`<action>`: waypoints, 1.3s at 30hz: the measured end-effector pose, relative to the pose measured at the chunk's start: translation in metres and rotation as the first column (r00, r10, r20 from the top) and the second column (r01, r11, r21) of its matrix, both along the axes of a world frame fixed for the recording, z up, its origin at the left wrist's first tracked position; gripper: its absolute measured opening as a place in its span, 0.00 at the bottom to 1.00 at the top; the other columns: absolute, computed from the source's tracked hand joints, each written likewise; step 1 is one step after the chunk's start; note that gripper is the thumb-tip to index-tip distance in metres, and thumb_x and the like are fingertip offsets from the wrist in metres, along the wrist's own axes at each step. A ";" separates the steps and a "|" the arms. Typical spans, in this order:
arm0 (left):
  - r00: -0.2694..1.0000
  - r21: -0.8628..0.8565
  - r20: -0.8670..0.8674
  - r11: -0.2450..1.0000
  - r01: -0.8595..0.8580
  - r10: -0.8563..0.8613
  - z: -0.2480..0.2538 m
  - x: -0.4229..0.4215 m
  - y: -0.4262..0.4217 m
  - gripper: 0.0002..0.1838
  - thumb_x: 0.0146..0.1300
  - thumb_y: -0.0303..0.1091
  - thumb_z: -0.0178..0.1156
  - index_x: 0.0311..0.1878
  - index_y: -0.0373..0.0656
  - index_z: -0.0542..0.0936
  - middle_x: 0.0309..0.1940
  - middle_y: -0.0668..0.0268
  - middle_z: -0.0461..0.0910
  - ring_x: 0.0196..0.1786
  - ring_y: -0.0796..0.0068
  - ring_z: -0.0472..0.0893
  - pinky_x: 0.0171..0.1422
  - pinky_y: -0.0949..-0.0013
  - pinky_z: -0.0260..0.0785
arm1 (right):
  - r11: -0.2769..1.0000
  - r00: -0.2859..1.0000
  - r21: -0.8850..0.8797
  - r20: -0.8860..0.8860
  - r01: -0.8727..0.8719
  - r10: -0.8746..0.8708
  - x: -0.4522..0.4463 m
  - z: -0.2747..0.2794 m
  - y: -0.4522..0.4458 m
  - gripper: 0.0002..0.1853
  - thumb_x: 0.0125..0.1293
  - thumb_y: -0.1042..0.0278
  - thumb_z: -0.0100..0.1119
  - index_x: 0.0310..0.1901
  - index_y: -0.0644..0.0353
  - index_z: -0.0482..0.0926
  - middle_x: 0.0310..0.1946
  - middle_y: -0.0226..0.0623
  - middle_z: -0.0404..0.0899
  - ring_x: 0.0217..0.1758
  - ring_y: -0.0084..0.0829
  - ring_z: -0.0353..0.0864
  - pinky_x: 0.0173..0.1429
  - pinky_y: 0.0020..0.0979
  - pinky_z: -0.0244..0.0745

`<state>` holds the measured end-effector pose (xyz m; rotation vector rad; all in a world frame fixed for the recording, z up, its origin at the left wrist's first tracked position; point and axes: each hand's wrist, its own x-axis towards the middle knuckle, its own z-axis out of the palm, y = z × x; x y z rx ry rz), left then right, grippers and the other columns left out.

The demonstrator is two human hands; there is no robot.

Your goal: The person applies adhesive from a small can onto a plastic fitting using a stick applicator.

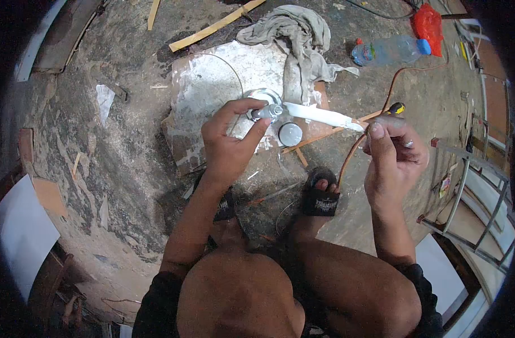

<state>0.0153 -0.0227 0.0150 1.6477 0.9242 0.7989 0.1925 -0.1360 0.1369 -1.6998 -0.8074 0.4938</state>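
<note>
My left hand [229, 135] pinches a small, clear-looking tube or bottle [267, 111] between thumb and forefinger. Its exact kind is hard to make out. Between my right thumb and fingers [393, 152] is the end of a flat stick [319, 115] thickly coated in white. The stick's far end points left, close to the small bottle. Just behind my left fingertips stands a round, open-looking tin [265, 94], partly hidden by them. A round lid-like disc [290, 134] smeared with white lies near it, on the edge of a white-stained board [207, 84].
A crumpled grey cloth [302, 34] lies across the board. Farther right are a plastic bottle [390, 50], a red bag [427, 28], an orange cable [392, 84] and a yellow-handled tool [397, 108]. A metal frame [482, 197] stands at right. Wood strips [218, 27] lie on the floor.
</note>
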 end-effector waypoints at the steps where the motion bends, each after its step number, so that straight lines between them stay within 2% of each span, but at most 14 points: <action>1: 1.000 0.001 0.021 1.000 -0.022 0.022 0.000 0.002 0.000 0.15 0.54 0.23 0.72 0.46 0.41 0.83 0.43 0.62 0.86 0.47 0.72 0.84 0.55 0.68 0.74 | 1.000 1.000 -0.007 -0.012 0.007 -0.007 0.000 0.001 -0.001 0.04 0.65 0.76 0.66 0.34 0.66 0.83 0.30 0.32 0.82 0.33 0.18 0.77 0.38 0.21 0.70; 8: 0.999 0.013 0.035 0.999 -0.034 0.034 0.002 0.003 0.000 0.15 0.54 0.23 0.72 0.45 0.41 0.83 0.41 0.62 0.87 0.45 0.72 0.85 0.53 0.68 0.75 | 0.999 1.000 0.036 -0.014 -0.013 0.014 -0.001 0.002 0.000 0.04 0.65 0.76 0.66 0.34 0.66 0.82 0.31 0.32 0.83 0.33 0.19 0.77 0.38 0.22 0.69; 11: 0.997 -0.096 0.072 0.995 0.031 -0.025 -0.002 0.001 -0.001 0.18 0.56 0.20 0.71 0.50 0.38 0.81 0.47 0.61 0.84 0.51 0.71 0.82 0.61 0.67 0.73 | 1.000 0.998 -0.019 0.062 -0.015 0.016 -0.001 0.006 0.001 0.04 0.65 0.76 0.67 0.34 0.66 0.82 0.31 0.32 0.83 0.34 0.19 0.77 0.39 0.22 0.70; 14: 0.997 -0.072 0.078 0.997 0.036 -0.030 -0.006 0.000 -0.001 0.18 0.56 0.19 0.71 0.50 0.38 0.81 0.48 0.60 0.84 0.52 0.71 0.82 0.61 0.67 0.73 | 1.000 1.000 -0.014 0.009 -0.001 0.001 -0.001 0.004 -0.002 0.04 0.65 0.76 0.67 0.33 0.66 0.82 0.31 0.33 0.83 0.34 0.19 0.77 0.40 0.23 0.71; 20: 0.998 -0.064 0.053 0.997 0.038 -0.035 0.000 0.000 -0.001 0.18 0.56 0.18 0.70 0.50 0.38 0.80 0.48 0.60 0.84 0.53 0.71 0.82 0.61 0.67 0.73 | 1.000 0.999 0.003 0.030 -0.012 0.012 -0.002 0.004 -0.002 0.04 0.64 0.76 0.67 0.34 0.66 0.81 0.31 0.33 0.83 0.34 0.19 0.77 0.40 0.22 0.71; 23: 0.993 -0.051 0.114 0.998 -0.036 0.042 -0.002 0.004 -0.002 0.15 0.54 0.22 0.72 0.45 0.41 0.83 0.42 0.62 0.86 0.46 0.72 0.85 0.53 0.69 0.75 | 0.999 1.000 0.031 0.012 -0.015 0.014 -0.002 0.004 -0.002 0.04 0.64 0.77 0.66 0.34 0.66 0.81 0.31 0.33 0.83 0.34 0.19 0.77 0.40 0.23 0.71; 35: 0.993 -0.032 0.107 0.999 -0.037 0.041 -0.003 0.003 -0.002 0.15 0.54 0.22 0.72 0.45 0.40 0.83 0.42 0.63 0.86 0.45 0.73 0.84 0.53 0.69 0.75 | 0.999 1.000 0.027 0.019 -0.025 0.025 -0.001 0.003 -0.002 0.03 0.64 0.77 0.66 0.34 0.65 0.82 0.30 0.33 0.83 0.34 0.19 0.78 0.40 0.23 0.71; 38: 0.995 -0.026 0.089 0.999 -0.039 0.041 -0.007 0.003 -0.002 0.15 0.54 0.22 0.73 0.45 0.41 0.83 0.43 0.62 0.86 0.45 0.72 0.85 0.54 0.68 0.75 | 1.000 0.999 -0.003 0.035 -0.026 0.026 0.000 0.001 -0.002 0.03 0.64 0.77 0.66 0.34 0.66 0.82 0.31 0.33 0.83 0.35 0.19 0.78 0.41 0.23 0.71; 39: 0.999 -0.013 0.036 1.000 -0.026 0.026 -0.004 0.002 -0.001 0.15 0.54 0.23 0.73 0.46 0.41 0.82 0.44 0.62 0.86 0.47 0.72 0.84 0.55 0.68 0.74 | 1.000 0.999 -0.021 0.049 -0.013 0.014 -0.001 0.001 -0.001 0.02 0.64 0.77 0.66 0.34 0.66 0.82 0.30 0.32 0.83 0.34 0.19 0.77 0.41 0.22 0.71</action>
